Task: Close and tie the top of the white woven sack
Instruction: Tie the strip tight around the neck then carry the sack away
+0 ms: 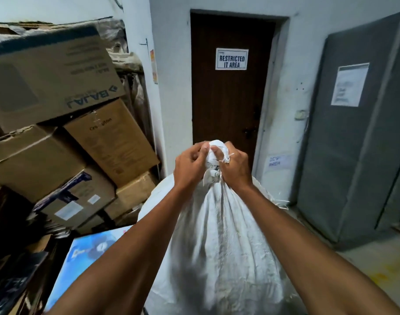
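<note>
Head view: boxes (58,123), brown door (230,98).

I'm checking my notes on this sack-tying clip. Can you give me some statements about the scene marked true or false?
1. Both hands grip the gathered top of the white woven sack. True: left hand and right hand are closed on it.
2. The door sign reads "Restricted IT Area". True.
3. The cardboard boxes are stacked on the person's right. False: they are on the left.
4. The sack's mouth hangs wide open. False: it is bunched shut between the hands.
5. The brown door stands open. False: it is closed.
</note>
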A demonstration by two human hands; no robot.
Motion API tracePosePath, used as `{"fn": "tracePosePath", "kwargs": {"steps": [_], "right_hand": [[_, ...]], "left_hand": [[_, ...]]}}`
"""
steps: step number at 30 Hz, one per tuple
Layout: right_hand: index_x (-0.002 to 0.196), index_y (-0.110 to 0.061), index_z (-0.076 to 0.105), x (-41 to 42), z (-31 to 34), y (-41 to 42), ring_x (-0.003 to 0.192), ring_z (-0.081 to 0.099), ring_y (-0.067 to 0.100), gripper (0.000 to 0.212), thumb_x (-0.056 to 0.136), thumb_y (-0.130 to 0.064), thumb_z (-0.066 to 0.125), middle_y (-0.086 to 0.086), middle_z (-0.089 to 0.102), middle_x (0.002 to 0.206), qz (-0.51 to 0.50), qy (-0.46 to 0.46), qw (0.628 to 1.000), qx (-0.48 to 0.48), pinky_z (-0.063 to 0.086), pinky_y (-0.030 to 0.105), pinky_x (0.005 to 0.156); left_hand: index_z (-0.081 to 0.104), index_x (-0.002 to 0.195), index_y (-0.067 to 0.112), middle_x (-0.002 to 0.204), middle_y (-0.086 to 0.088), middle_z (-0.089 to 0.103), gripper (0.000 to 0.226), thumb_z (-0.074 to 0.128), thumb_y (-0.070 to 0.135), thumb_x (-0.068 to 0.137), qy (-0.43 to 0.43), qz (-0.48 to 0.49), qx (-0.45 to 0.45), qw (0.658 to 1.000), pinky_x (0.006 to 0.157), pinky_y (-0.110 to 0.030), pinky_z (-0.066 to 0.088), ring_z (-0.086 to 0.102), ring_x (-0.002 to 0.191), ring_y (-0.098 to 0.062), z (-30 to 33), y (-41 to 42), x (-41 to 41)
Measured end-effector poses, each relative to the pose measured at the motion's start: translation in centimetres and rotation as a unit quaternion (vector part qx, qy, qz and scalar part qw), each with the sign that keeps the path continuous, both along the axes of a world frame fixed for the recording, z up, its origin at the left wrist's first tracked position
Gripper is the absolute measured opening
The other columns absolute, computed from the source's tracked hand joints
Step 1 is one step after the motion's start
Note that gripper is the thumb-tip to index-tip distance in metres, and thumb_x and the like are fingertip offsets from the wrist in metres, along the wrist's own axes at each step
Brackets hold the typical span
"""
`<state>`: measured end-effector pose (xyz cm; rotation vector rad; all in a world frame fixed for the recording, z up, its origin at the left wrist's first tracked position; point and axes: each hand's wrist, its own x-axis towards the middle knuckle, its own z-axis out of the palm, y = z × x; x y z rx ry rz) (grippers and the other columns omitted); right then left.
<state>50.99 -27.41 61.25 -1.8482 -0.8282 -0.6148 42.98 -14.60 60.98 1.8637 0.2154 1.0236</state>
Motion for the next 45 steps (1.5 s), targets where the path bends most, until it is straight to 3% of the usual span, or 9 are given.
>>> {"fn": "tracePosePath", "kwargs": {"steps": [7, 12, 17, 23, 30, 38, 45], "right_hand": [[0.11, -0.018, 0.064, 9.8, -0.8, -6.7, 0.08, 0.062, 0.022, 0.051, 0.105, -0.065, 0.046, -0.002, 0.064, 0.088, -0.055, 0.013, 0.998, -0.041, 0.044, 0.032, 0.065], [0.116, -0.021, 0.062, 17.2, -1.1, -10.4, 0.088, 0.066, 0.026, 0.055, 0.104, -0.071, 0.041, 0.007, 0.074, 0.102, -0.092, 0.016, 0.995, -0.044, 0.059, 0.042, 0.074], [0.114, -0.018, 0.063, 24.6, -1.4, -13.3, 0.085, 0.064, 0.024, 0.05, 0.105, -0.065, 0.048, 0.004, 0.071, 0.096, -0.117, 0.035, 0.991, -0.044, 0.05, 0.033, 0.071], [0.11, -0.023, 0.061, 34.9, -3.5, -15.7, 0.085, 0.066, 0.024, 0.049, 0.104, -0.069, 0.047, -0.003, 0.068, 0.093, -0.15, 0.06, 0.986, -0.041, 0.057, 0.038, 0.073], [0.103, -0.026, 0.06, 48.7, -7.1, -17.6, 0.084, 0.067, 0.022, 0.055, 0.1, -0.078, 0.044, -0.002, 0.069, 0.092, -0.207, 0.097, 0.973, -0.035, 0.06, 0.046, 0.077], [0.095, -0.033, 0.054, 62.5, -10.4, -19.5, 0.081, 0.066, 0.021, 0.047, 0.099, -0.078, 0.045, -0.002, 0.068, 0.089, -0.26, 0.139, 0.955, -0.03, 0.059, 0.043, 0.076], [0.096, -0.029, 0.053, 74.5, -14.8, -21.0, 0.08, 0.066, 0.023, 0.047, 0.101, -0.075, 0.045, -0.002, 0.066, 0.087, -0.291, 0.168, 0.941, -0.032, 0.058, 0.043, 0.073]], "left_hand": [[0.078, 0.12, 0.041, 0.102, 0.018, 0.081, 0.03, 0.056, 0.055, 0.106, -0.015, -0.055, 0.003, 0.998, 0.086, -0.049, 0.064, 0.076, 0.098, -0.005, -1.0, -5.7, 11.3], [0.076, 0.12, 0.044, 0.105, 0.021, 0.08, 0.025, 0.056, 0.052, 0.107, -0.013, -0.095, 0.0, 0.995, 0.088, -0.048, 0.065, 0.076, 0.102, -0.004, -1.1, -9.1, 19.5], [0.073, 0.119, 0.049, 0.103, 0.023, 0.08, 0.023, 0.054, 0.05, 0.107, 0.005, -0.128, 0.006, 0.992, 0.09, -0.048, 0.064, 0.076, 0.1, 0.0, -1.3, -11.6, 27.4], [0.077, 0.123, 0.038, 0.103, 0.018, 0.081, 0.032, 0.052, 0.051, 0.108, 0.022, -0.166, 0.013, 0.986, 0.09, -0.046, 0.063, 0.076, 0.101, -0.004, -3.3, -13.4, 38.9], [0.077, 0.126, 0.035, 0.108, 0.016, 0.081, 0.044, 0.052, 0.063, 0.103, 0.054, -0.217, -0.005, 0.975, 0.092, -0.043, 0.064, 0.076, 0.102, -0.005, -7.0, -15.0, 54.6], [0.074, 0.125, 0.047, 0.108, 0.021, 0.08, 0.045, 0.048, 0.073, 0.099, 0.106, -0.24, 0.002, 0.965, 0.09, -0.047, 0.064, 0.074, 0.103, -0.007, -10.6, -16.9, 70.6], [0.072, 0.122, 0.055, 0.101, 0.022, 0.08, 0.046, 0.046, 0.082, 0.095, 0.145, -0.252, 0.012, 0.957, 0.088, -0.049, 0.064, 0.075, 0.097, -0.007, -14.6, -18.6, 83.7]]}}
